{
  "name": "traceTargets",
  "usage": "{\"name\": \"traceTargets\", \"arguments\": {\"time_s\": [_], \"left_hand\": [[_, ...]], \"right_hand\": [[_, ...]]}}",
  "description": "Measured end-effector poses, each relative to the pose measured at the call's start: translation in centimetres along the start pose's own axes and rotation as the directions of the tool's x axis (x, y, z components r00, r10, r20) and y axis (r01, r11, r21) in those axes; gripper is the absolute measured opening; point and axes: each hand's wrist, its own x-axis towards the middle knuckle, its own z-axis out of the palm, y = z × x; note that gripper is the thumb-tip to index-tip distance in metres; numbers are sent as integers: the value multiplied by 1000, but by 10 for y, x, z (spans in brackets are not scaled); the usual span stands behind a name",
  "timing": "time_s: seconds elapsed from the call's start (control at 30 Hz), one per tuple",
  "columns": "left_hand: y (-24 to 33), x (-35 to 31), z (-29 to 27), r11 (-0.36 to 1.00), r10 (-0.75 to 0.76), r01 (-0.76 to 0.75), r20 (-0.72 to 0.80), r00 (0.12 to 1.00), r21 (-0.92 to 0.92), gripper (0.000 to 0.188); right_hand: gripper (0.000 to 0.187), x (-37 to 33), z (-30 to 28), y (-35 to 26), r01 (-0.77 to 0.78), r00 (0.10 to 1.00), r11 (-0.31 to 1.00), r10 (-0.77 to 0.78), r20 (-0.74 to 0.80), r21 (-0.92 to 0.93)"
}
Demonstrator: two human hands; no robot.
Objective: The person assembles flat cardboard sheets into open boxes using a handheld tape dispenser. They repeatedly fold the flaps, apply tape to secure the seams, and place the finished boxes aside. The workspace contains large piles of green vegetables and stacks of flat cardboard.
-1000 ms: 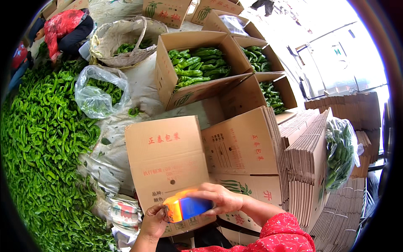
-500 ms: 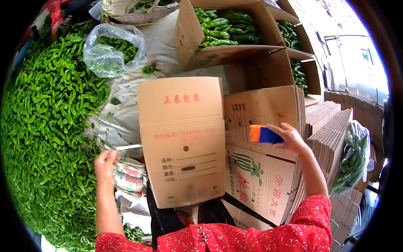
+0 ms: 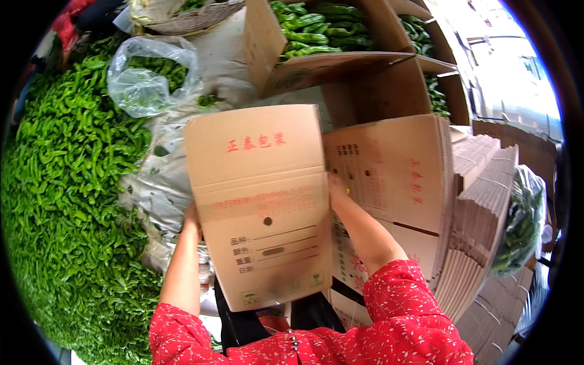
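Observation:
A brown cardboard box (image 3: 261,182) with red and black print stands upright in front of me, tilted slightly, with its printed side toward me. My left hand (image 3: 193,220) is at its left edge, the fingers passing behind the cardboard. At the right edge my right hand (image 3: 336,190) is closed against the box, its fingertips mostly hidden. A small yellow spot shows beside that hand; what it belongs to cannot be made out. The blue-and-orange block is out of sight.
Loose green peppers (image 3: 73,231) form a big heap at left, beside a clear plastic bag (image 3: 137,91). Open cartons (image 3: 340,64) of peppers stand at the back. Flattened cartons (image 3: 389,164) and tied cardboard stacks (image 3: 480,201) fill the right. A wicker basket (image 3: 194,21) lies far left.
My left hand has moved right to the box's edge, and the white strip by it no longer shows. My right hand has moved left to the box; its blue-and-orange block is hidden. The box tilts more.

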Motion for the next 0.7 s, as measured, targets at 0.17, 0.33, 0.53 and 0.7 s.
{"name": "traceTargets", "arguments": {"time_s": [0.17, 0.33, 0.53, 0.7], "left_hand": [[5, -6, -4, 999, -31, 33, -73, 997, 25, 41], [36, -83, 5, 987, 143, -153, -174, 974, -49, 41], [149, -184, 25, 824, 547, -562, -156, 823, -75, 48], [142, -302, 50, 736, 590, -603, -145, 794, -308, 53]], "right_hand": [[23, 19, 42, 3, 194, 965, 882, -93, -244, 430], [24, -33, -25, -71, 110, 957, 992, -122, -263, -62], [24, -36, -143, -167, 229, 842, 944, -70, -535, 237], [29, -42, -153, -109, 468, 802, 756, -145, -579, 458]]}}
